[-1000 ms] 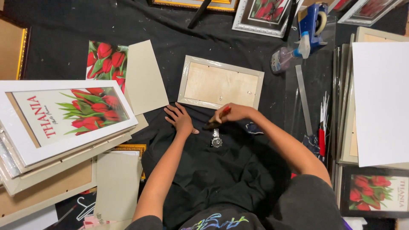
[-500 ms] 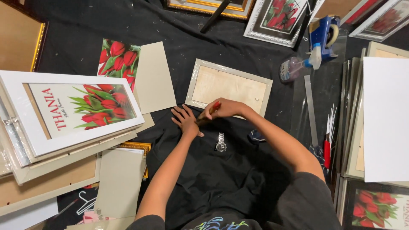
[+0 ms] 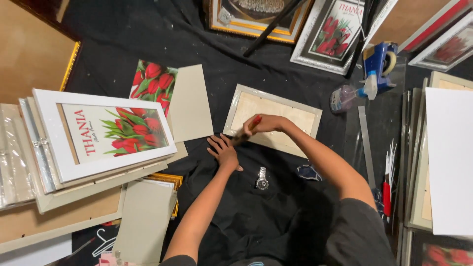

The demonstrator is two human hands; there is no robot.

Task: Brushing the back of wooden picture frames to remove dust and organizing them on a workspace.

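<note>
Two hands: both belong to one person seated on a black cloth (image 3: 123,44), seen from above.
Far left: a stack of framed pieces (image 3: 29,157), topped by a white-matted tulip print (image 3: 106,132).
Left of centre: a loose tulip picture (image 3: 152,81) with a grey board (image 3: 191,102) overlapping its right edge; a second grey board (image 3: 145,219) lies nearer the person.
Left hand (image 3: 224,151): flat on the cloth, fingers spread, holding nothing, just beside the near left corner of the frame.
Frame (image 3: 272,120): silver, lying back-up at centre, its tan backing showing.
Right hand (image 3: 266,124): closed around a red-handled tool (image 3: 246,130), whose dark end meets the frame's near left edge.
Progress: the backing appears seated in the frame, and work looks to be under way along the near edge; how much of the edge is fastened is a guess at best.
Centre front: a wristwatch (image 3: 261,178) on the cloth, apart from both hands.
Right: a spray bottle (image 3: 351,94), blue tape dispenser (image 3: 380,60), metal ruler (image 3: 366,143) and a large white sheet (image 3: 451,157) over more frames.
Top: more framed pictures, cut off by the edge.
Hard to tell: the tool's tip is blurred; its kind is unclear, and the frame's front is hidden.
</note>
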